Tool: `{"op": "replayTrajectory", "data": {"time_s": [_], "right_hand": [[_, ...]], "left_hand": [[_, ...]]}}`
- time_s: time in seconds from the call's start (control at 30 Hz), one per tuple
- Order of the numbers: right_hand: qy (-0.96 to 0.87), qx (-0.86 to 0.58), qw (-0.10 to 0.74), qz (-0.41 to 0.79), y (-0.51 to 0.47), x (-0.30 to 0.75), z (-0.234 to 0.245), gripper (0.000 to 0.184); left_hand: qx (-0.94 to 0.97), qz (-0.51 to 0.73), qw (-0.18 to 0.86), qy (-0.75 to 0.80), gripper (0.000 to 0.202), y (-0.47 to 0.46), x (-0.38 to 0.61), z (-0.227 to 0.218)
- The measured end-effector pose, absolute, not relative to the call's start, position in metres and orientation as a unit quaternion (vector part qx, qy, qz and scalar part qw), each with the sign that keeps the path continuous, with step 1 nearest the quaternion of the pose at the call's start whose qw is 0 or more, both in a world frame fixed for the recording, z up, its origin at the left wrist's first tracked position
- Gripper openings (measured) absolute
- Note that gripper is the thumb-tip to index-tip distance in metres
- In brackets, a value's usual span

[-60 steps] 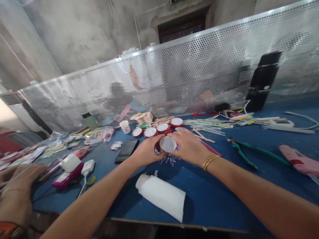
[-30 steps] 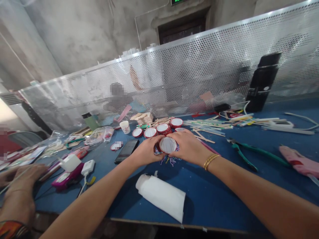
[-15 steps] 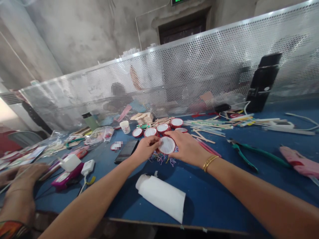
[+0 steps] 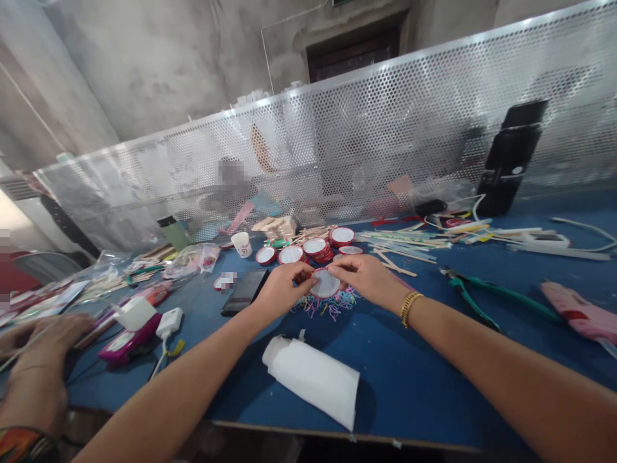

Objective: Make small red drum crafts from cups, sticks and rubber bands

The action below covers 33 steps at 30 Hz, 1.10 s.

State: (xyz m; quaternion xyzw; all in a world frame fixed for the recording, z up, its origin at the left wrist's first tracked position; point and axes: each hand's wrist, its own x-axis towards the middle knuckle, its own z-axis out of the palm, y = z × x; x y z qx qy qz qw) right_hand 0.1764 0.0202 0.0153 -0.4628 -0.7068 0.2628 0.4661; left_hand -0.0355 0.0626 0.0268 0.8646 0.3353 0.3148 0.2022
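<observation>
A round white disc with a red rim [image 4: 325,284] is held between both hands above the blue table. My left hand [image 4: 288,283] pinches its left edge with thumb and finger. On the opposite edge my right hand [image 4: 369,276], with a gold bracelet at the wrist, has its fingers closed. Beneath the disc lies a tangle of coloured strings [image 4: 328,308]. Just behind the hands stand several similar red-rimmed discs, among them a stack [image 4: 316,249]. A rolled white paper sleeve [image 4: 313,379] lies nearer the table's front edge.
A dark phone [image 4: 245,292] and a paper cup [image 4: 241,245] sit left of my hands. Green-handled pliers [image 4: 475,297] and a pink glue gun [image 4: 578,312] lie right. Another person's hand [image 4: 53,337] rests at far left. A perforated metal screen [image 4: 337,148] stands behind.
The disc has tipped, its far edge now lifted in my fingertips. My right hand has shifted from gripping around the disc's side to pinching near its upper edge, uncovering more of the strings.
</observation>
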Motion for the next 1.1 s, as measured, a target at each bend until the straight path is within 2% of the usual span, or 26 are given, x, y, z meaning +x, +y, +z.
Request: {"op": "replayTrajectory", "data": {"time_s": [0.27, 0.63, 0.83, 1.0, 1.1], "right_hand": [[-0.679, -0.477, 0.475, 0.293, 0.0194, 0.1746, 0.0147, 0.026], [-0.626, -0.513, 0.487, 0.329, 0.0204, 0.1704, 0.0099, 0.025], [-0.625, -0.516, 0.482, 0.334, 0.018, 0.1706, 0.0134, 0.025], [-0.636, -0.484, 0.466, 0.379, 0.0165, 0.1711, 0.0172, 0.031], [-0.658, -0.474, 0.446, 0.378, 0.0165, 0.1715, 0.0165, 0.031]], "left_hand": [[0.869, 0.306, 0.202, 0.333, 0.018, 0.0636, -0.0351, 0.0232], [0.826, 0.312, 0.33, 0.334, 0.022, 0.0622, -0.0307, 0.0209], [0.79, 0.322, 0.408, 0.326, 0.045, 0.0616, -0.0297, 0.0217], [0.757, 0.339, 0.432, 0.354, 0.043, 0.0642, -0.0314, 0.0246], [0.769, 0.337, 0.4, 0.367, 0.039, 0.0647, -0.0325, 0.0257]]}}
